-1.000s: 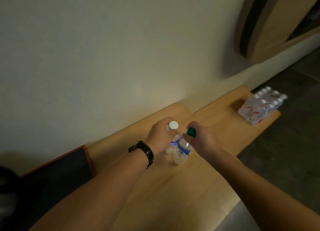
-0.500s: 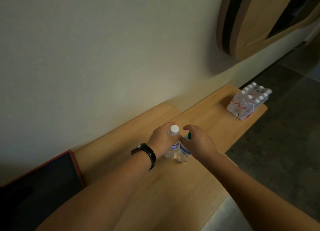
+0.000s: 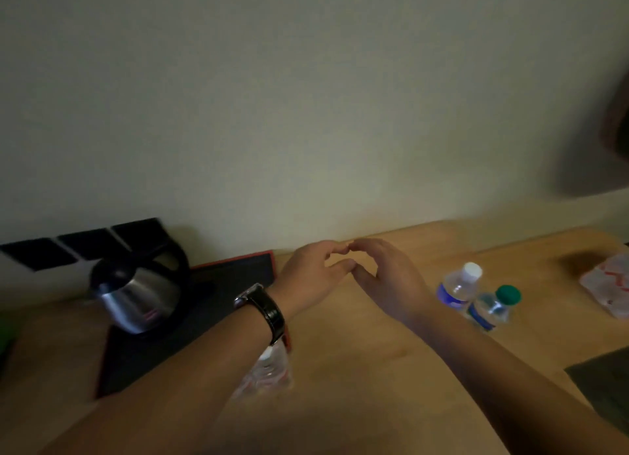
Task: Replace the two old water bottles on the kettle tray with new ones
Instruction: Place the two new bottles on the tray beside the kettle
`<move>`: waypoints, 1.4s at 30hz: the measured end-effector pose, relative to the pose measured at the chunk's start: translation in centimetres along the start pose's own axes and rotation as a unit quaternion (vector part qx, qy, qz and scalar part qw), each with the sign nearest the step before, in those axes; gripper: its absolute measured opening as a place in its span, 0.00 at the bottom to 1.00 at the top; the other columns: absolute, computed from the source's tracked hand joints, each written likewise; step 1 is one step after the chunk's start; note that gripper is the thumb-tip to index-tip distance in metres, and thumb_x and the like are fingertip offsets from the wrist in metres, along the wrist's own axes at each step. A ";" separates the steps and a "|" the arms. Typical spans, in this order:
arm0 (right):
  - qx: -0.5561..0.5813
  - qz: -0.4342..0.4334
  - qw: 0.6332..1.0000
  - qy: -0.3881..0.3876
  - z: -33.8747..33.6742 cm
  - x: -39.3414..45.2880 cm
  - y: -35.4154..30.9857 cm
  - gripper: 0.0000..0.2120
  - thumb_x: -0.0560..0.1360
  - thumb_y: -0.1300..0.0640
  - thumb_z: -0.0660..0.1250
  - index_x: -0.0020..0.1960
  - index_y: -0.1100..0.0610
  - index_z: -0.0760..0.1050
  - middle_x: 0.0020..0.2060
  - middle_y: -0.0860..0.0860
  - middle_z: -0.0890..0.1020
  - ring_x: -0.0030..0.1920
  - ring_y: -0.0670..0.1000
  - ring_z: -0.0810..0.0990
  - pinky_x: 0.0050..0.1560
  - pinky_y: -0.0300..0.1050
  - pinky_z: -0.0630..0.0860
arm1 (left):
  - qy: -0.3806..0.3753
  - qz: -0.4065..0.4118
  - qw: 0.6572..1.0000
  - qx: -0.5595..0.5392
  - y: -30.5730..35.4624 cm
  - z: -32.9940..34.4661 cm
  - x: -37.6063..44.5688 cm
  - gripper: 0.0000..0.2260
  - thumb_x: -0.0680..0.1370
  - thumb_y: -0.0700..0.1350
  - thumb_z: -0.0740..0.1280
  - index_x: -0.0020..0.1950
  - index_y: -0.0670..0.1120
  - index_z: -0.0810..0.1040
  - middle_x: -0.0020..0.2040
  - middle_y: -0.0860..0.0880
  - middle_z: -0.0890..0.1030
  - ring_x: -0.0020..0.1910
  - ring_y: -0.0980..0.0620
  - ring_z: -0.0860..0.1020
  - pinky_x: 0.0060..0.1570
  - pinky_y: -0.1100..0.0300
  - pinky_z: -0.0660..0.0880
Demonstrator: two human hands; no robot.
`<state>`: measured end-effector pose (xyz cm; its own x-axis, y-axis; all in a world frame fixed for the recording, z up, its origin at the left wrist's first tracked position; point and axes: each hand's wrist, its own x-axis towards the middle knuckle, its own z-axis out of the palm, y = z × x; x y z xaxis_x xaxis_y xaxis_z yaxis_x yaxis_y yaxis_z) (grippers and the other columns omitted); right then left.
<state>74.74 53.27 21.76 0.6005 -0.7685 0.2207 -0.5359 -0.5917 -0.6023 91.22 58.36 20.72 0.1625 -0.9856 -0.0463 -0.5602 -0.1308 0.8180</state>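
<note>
Two small water bottles stand on the wooden counter at the right: one with a white cap (image 3: 459, 286) and one with a green cap (image 3: 493, 308). My left hand (image 3: 315, 272) and my right hand (image 3: 388, 281) hover empty over the counter, fingertips nearly touching, left of those bottles. The black kettle tray (image 3: 235, 274) with a red rim lies at the left, carrying a steel kettle (image 3: 136, 291). A clear bottle (image 3: 269, 369) with red print shows partly under my left forearm at the tray's right edge.
A shrink-wrapped pack of bottles (image 3: 606, 287) lies at the far right of the counter (image 3: 357, 352). Black compartments (image 3: 85, 243) sit behind the kettle against the wall. A dark floor patch (image 3: 602, 379) shows past the counter's front right edge.
Both hands have let go of the two bottles and moved left away from them. The view has swung left, bringing the kettle and tray into sight.
</note>
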 end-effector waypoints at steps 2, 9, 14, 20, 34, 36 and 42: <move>0.021 -0.022 0.999 -0.023 2.2 0.3 -2.0 0.13 0.77 0.54 0.68 0.61 0.50 0.77 0.56 0.47 0.80 0.46 0.41 0.74 0.44 0.30 0.65 | 0.016 -0.021 1.000 -0.008 -2.0 -2.6 -2.4 0.17 0.75 0.58 0.67 0.62 0.54 0.80 0.61 0.55 0.81 0.62 0.54 0.77 0.60 0.54 0.74; 0.060 -0.064 0.991 -0.097 8.7 -0.5 -6.7 0.13 0.75 0.53 0.70 0.60 0.49 0.77 0.57 0.47 0.81 0.56 0.46 0.77 0.51 0.36 0.69 | 0.105 -0.085 0.990 -0.045 -7.6 -7.9 -10.2 0.16 0.73 0.58 0.69 0.59 0.54 0.81 0.58 0.53 0.83 0.59 0.55 0.79 0.59 0.53 0.76; 0.075 -0.060 0.981 -0.168 10.7 -1.8 -7.6 0.20 0.73 0.41 0.67 0.63 0.46 0.75 0.58 0.43 0.78 0.57 0.43 0.75 0.50 0.33 0.68 | 0.131 -0.123 0.982 -0.064 -9.8 -8.7 -14.3 0.20 0.69 0.66 0.67 0.58 0.60 0.80 0.56 0.61 0.81 0.61 0.59 0.76 0.59 0.56 0.74; 0.060 -0.048 0.968 -0.240 12.0 -4.0 -6.8 0.26 0.68 0.41 0.74 0.63 0.46 0.74 0.53 0.39 0.75 0.53 0.40 0.72 0.46 0.24 0.64 | 0.084 -0.167 0.977 -0.103 -11.7 -7.0 -17.6 0.31 0.62 0.69 0.73 0.63 0.61 0.77 0.56 0.64 0.75 0.59 0.64 0.72 0.51 0.66 0.70; 0.099 -0.052 0.968 -0.227 12.3 -3.3 -7.1 0.11 0.73 0.45 0.72 0.52 0.37 0.73 0.48 0.38 0.80 0.48 0.37 0.75 0.45 0.27 0.66 | 0.102 -0.125 0.985 -0.055 -12.0 -7.1 -16.9 0.09 0.72 0.46 0.74 0.50 0.52 0.80 0.46 0.52 0.84 0.47 0.55 0.81 0.49 0.51 0.78; 0.097 -0.068 0.969 -0.216 11.7 -1.6 -7.4 0.11 0.74 0.47 0.71 0.54 0.40 0.73 0.50 0.40 0.80 0.49 0.40 0.76 0.46 0.33 0.68 | 0.106 -0.113 0.986 -0.068 -11.4 -8.6 -15.8 0.09 0.71 0.47 0.74 0.49 0.52 0.80 0.45 0.52 0.83 0.46 0.54 0.81 0.48 0.51 0.78; 0.096 -0.102 0.973 -0.182 11.5 5.0 -7.7 0.08 0.76 0.47 0.68 0.54 0.44 0.72 0.47 0.43 0.79 0.46 0.42 0.74 0.41 0.35 0.67 | 0.135 -0.071 0.987 -0.045 -10.8 -12.7 -10.0 0.07 0.73 0.46 0.73 0.49 0.49 0.80 0.45 0.53 0.82 0.43 0.64 0.78 0.42 0.67 0.73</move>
<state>88.71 56.82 18.69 0.8718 -0.4826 0.0845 -0.2848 -0.6395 -0.7141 105.97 70.94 19.66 0.4514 -0.8921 -0.0198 -0.4430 -0.2433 0.8629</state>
